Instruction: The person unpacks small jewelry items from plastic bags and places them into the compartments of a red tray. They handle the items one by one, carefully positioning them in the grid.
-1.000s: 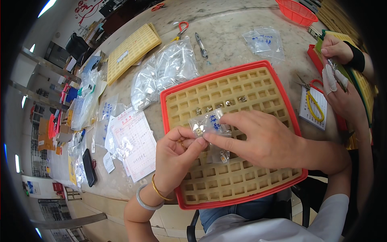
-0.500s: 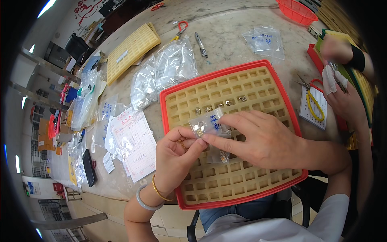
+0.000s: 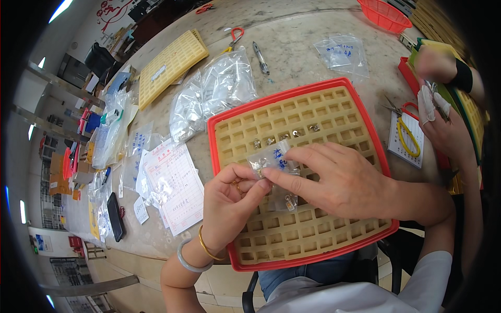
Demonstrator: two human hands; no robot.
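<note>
My left hand [image 3: 232, 201] pinches a small clear plastic bag [image 3: 274, 155] with blue handwriting and shiny little metal pieces inside. From the right, my right hand [image 3: 342, 182] also grips the bag, one fingertip pressing on the pieces near my left thumb. Another clear bag [image 3: 285, 202] hangs below or lies under it, holding a small metal piece with a yellowish part. Beneath both hands is a beige insert [image 3: 302, 237] of square compartments in a red tray [image 3: 211, 136]. Several small metal pieces [image 3: 296, 133] sit in one row of compartments; my hands hide the middle.
Left of the tray are filled clear bags [image 3: 227, 83], a printed form [image 3: 175, 185] and a dark phone [image 3: 116, 216]. Beyond lie beige grid trays [image 3: 167, 68], a pen [image 3: 260, 58] and a flat bag [image 3: 342, 55]. At right, scissors [image 3: 399, 108] lie near another person's gloved hand [image 3: 443, 115].
The small bag has shifted slightly, and my right fingertip has moved a little up over the pieces in it. The tray has barely moved.
</note>
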